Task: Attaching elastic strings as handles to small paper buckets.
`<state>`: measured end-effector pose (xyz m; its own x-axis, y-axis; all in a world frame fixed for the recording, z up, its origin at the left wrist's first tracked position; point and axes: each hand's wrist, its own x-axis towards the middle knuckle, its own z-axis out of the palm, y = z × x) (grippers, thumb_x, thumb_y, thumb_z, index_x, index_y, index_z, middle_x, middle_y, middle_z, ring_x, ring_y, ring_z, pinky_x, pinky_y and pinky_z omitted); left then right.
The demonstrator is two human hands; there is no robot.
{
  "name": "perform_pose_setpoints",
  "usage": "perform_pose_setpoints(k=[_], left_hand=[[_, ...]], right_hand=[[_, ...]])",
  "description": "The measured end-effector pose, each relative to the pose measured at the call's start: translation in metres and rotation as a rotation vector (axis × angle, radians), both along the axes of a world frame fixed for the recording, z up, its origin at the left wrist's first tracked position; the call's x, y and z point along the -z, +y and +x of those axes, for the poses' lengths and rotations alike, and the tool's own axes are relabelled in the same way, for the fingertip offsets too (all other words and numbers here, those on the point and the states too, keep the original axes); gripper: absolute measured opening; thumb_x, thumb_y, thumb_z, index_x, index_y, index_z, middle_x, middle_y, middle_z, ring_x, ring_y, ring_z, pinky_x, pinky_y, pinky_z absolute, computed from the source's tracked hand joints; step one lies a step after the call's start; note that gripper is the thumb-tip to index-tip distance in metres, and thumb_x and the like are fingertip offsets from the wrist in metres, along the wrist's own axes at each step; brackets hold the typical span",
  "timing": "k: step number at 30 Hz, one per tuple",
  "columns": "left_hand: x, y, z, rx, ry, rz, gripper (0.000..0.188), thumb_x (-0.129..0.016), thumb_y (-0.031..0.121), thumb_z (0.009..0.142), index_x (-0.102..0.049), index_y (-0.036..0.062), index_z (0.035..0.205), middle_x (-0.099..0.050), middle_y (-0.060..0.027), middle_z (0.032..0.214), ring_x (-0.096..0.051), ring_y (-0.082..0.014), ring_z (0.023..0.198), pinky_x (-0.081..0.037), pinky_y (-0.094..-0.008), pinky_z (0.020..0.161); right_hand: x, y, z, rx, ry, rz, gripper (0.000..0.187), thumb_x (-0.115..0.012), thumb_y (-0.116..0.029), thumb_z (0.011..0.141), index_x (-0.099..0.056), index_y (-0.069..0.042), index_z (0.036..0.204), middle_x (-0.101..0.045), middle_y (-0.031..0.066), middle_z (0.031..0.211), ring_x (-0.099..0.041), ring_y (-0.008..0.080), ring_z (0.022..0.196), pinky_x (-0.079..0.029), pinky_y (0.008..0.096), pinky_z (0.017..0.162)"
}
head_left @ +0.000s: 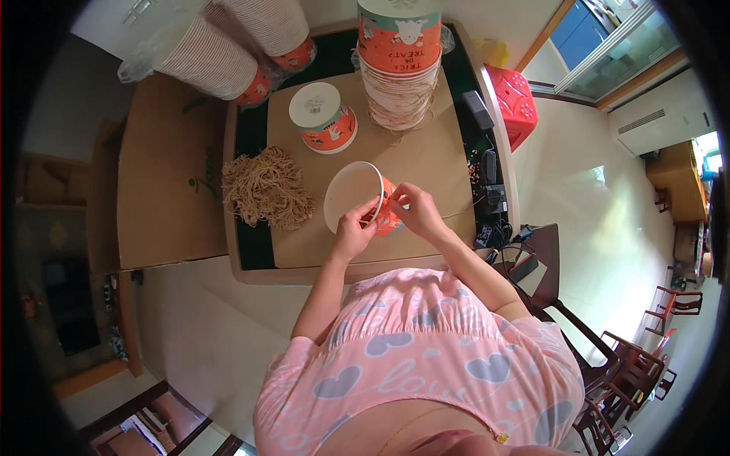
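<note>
An orange paper bucket point(352, 186) with a white inside lies tipped in front of me, its mouth facing left. My left hand point(356, 231) grips its near rim, fingers partly inside and along the wall. At the bucket's orange outer side, my right hand point(417, 211) pinches with thumb and forefinger; what is between those fingertips is too small to make out. Left of the bucket lies a tangled heap of tan twine cords point(268, 188). Behind it, a closed-end-up orange bucket point(328, 129) rests on the cardboard sheet point(304, 247).
A tall stack of buckets with cord handles point(399, 53) stands at the back. Bagged bucket stacks point(205, 57) lean at the back left, beside a large cardboard box point(171, 182). Black adapters and cables point(493, 194) line the right edge, near a red stool point(513, 106) and dark chair point(546, 262).
</note>
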<state>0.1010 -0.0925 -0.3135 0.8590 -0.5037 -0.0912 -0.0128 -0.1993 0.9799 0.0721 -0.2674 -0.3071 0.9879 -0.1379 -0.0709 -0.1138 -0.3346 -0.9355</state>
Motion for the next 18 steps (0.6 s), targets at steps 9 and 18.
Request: perform_pose_setpoints(k=[9, 18], left_hand=[[-0.012, -0.001, -0.002, 0.005, -0.011, 0.031, 0.047, -0.057, -0.007, 0.079, -0.052, 0.0033, 0.125, -0.068, -0.0087, 0.096, -0.064, -0.0122, 0.083, -0.052, -0.0258, 0.075], [-0.011, -0.006, -0.001, 0.038, -0.031, 0.077, 0.044, -0.057, -0.004, 0.08, -0.053, 0.0029, 0.124, -0.066, -0.0104, 0.101, -0.064, -0.013, 0.079, -0.051, -0.0263, 0.071]], right_hand=[[-0.007, 0.002, 0.0, -0.017, -0.033, -0.04, 0.013, -0.063, -0.008, 0.076, -0.057, 0.001, 0.083, -0.059, 0.0157, 0.083, -0.062, 0.0264, 0.073, -0.05, 0.0353, 0.064], [-0.003, -0.002, 0.001, -0.036, -0.043, -0.075, 0.01, -0.063, -0.007, 0.077, -0.058, 0.0, 0.083, -0.058, 0.0135, 0.083, -0.062, 0.0248, 0.072, -0.05, 0.0349, 0.063]])
